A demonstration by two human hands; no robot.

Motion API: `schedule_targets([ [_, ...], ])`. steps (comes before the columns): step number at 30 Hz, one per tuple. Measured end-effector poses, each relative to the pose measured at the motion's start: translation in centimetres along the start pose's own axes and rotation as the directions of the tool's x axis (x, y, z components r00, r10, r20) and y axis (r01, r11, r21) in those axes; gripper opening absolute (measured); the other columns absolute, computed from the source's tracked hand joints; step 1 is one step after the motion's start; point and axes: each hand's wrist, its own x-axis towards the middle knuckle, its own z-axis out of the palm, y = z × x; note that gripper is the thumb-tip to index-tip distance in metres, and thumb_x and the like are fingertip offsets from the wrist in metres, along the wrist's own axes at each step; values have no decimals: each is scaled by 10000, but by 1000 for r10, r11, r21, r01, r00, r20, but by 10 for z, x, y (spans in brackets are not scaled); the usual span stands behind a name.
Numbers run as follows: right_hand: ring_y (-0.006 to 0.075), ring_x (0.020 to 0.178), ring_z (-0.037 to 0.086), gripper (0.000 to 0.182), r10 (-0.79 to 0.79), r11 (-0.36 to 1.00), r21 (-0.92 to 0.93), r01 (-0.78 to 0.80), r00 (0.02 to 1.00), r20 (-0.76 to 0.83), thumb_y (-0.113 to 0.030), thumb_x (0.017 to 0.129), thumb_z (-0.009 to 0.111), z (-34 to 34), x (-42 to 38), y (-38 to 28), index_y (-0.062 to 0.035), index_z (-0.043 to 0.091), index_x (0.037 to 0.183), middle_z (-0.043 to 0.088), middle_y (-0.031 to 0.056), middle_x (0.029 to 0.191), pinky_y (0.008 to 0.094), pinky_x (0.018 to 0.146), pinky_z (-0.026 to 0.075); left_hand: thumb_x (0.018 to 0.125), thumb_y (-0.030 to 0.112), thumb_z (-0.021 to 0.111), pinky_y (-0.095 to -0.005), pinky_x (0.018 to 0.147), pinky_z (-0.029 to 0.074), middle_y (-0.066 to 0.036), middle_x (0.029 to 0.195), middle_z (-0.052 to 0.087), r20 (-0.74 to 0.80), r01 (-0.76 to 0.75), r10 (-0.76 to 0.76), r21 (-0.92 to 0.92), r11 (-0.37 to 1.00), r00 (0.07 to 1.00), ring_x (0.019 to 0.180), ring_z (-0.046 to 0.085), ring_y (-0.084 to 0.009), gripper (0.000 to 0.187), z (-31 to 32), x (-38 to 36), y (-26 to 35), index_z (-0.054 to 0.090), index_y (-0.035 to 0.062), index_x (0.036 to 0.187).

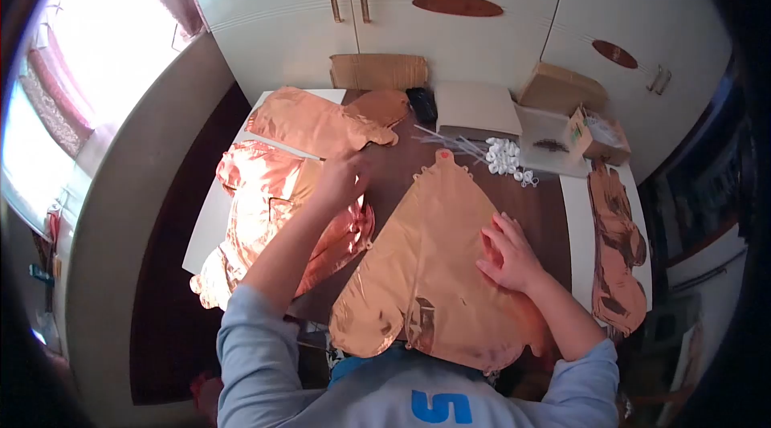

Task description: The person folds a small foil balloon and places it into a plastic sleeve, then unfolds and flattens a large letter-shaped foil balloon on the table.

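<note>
A flat, uninflated rose-gold foil balloon (455,267) lies in front of me, its narrow tab with a red mark at the far end and its wide end towards my body. On its right side rests my right hand (514,255), open, thumb and fingers apart. My left hand (347,177) is over the left part of the table, fingers curled; what they hold, if anything, is hidden. Beneath and beside it spreads a pile of crumpled shiny foil balloons (261,211). Just beyond that hand lies a flatter foil balloon stack (301,121).
White ribbon rolls or clips (503,156) and thin clear straws (450,139) lie past the balloon's tip. Behind are a pale box (478,111), a black object (422,105) and a small carton (598,139). More folded foil (617,251) lies along the right edge. Cabinets (450,34) stand behind.
</note>
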Motion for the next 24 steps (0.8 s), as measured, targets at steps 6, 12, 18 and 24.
schedule_targets([
  [6, 435, 1423, 329, 631, 19, 999, 35, -20, 999, 32, -362, 803, 775, -6, 3, 1, -56, 573, 1316, 392, 236, 1487, 532, 1190, 249, 870, 176, 586, -487, 779, 531, -195, 1012, 683, 119, -159, 146, 109, 981, 982, 904, 676, -384, 187, 62, 86, -66, 707, 35, 896],
  [12, 402, 1349, 430, 535, -87, 995, -43, 87, 996, 13, -339, 800, 766, -21, 28, -5, -67, 622, 1238, 507, 178, 1371, 542, 1161, 291, 877, 191, 608, -426, 700, 527, -144, 829, 720, 291, 12, -83, 240, 971, 953, 785, 693, -327, 202, 80, 104, -98, 740, 39, 865],
  [18, 358, 1147, 585, 343, -220, 975, -10, 221, 975, 41, -279, 859, 684, -20, 116, -17, -63, 666, 1125, 630, 166, 1160, 533, 1070, 388, 906, 239, 680, -356, 680, 512, -106, 823, 732, 345, 489, -428, -111, 865, 836, 701, 652, -175, 265, -3, 103, -7, 748, 15, 1032],
  [24, 364, 1066, 616, 322, -148, 978, 142, 153, 988, -42, -224, 902, 609, 28, 228, -18, -29, 654, 1154, 652, 157, 1111, 439, 913, 508, 878, 231, 631, -417, 766, 544, -172, 916, 736, 199, 278, -249, -133, 951, 948, 824, 707, -303, 274, 33, 97, -76, 751, 54, 1048],
])
